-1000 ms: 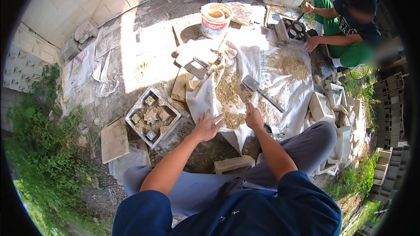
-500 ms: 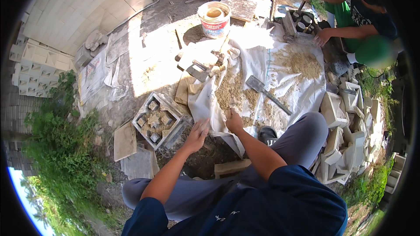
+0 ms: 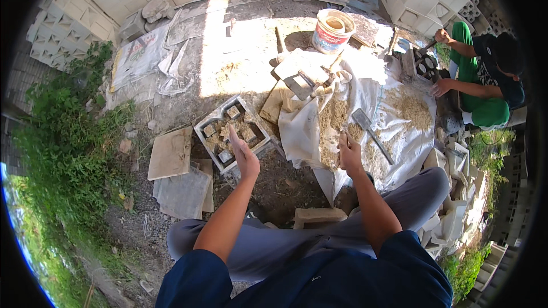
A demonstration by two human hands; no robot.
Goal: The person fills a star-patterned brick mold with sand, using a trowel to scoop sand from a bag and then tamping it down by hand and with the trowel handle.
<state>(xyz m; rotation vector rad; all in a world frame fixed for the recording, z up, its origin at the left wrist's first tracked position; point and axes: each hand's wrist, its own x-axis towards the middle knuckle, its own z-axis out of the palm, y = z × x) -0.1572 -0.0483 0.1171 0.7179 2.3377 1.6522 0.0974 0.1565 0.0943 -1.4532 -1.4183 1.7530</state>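
Observation:
My left hand (image 3: 245, 158) is open, its fingers stretched out and together, at the right side of a square mould (image 3: 201, 131). The mould has a pale grey frame and several blocky cores, with sandy mix around them. Over the near part of a white sheet (image 3: 302, 140), my right hand (image 3: 349, 155) is closed; whatever its fingers hold, if anything, is hidden. Sandy mix (image 3: 333, 115) lies on the sheet close to that hand. A flat trowel (image 3: 361, 118) with a long handle rests beside it. Farther off lies a second trowel (image 3: 298, 85) with a short handle.
A paint bucket (image 3: 333, 31) stands beyond the sheet. At the right, a person (image 3: 485, 74) crouches, working at another mould (image 3: 425, 65). Pale blocks (image 3: 454, 211) are heaped by my right knee. Flat slabs (image 3: 171, 154) lie left of the mould, with green plants (image 3: 74, 131) farther left.
My view has turned, shifting the scene rightward. My left hand has moved from beside the sheet's edge to the mould, its fingers straightened. My hands are farther apart; the right stays over the sheet.

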